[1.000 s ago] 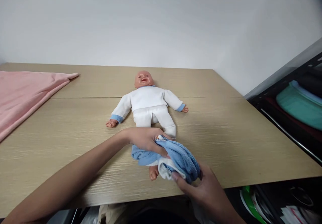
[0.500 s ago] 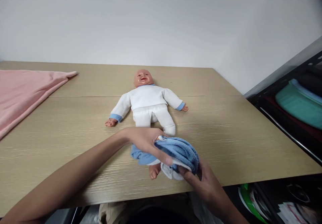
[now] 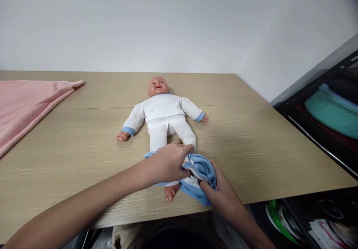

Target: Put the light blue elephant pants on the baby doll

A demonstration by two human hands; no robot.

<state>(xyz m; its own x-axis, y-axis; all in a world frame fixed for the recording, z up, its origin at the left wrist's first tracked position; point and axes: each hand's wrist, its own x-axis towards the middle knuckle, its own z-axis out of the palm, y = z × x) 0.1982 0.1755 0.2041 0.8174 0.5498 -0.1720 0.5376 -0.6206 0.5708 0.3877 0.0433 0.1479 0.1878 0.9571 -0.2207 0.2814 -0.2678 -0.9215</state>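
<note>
Your left hand [image 3: 172,163] and right hand [image 3: 223,189] gripped the bunched blue terry doll pants [image 3: 205,166], which seemed light, soft and stretchy, best held by the rim.

No lettering, label, brand, number or sign can be read. Near right, below the table's [image 3: 251,159] edge, white papers [image 3: 324,235] are seen; reddish marks are noted on them, too small and blurred to be deciphered.

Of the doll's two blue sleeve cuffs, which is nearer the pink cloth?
The cuff at picture left; the other cuff is across the doll, farther from the pink cloth.
</note>
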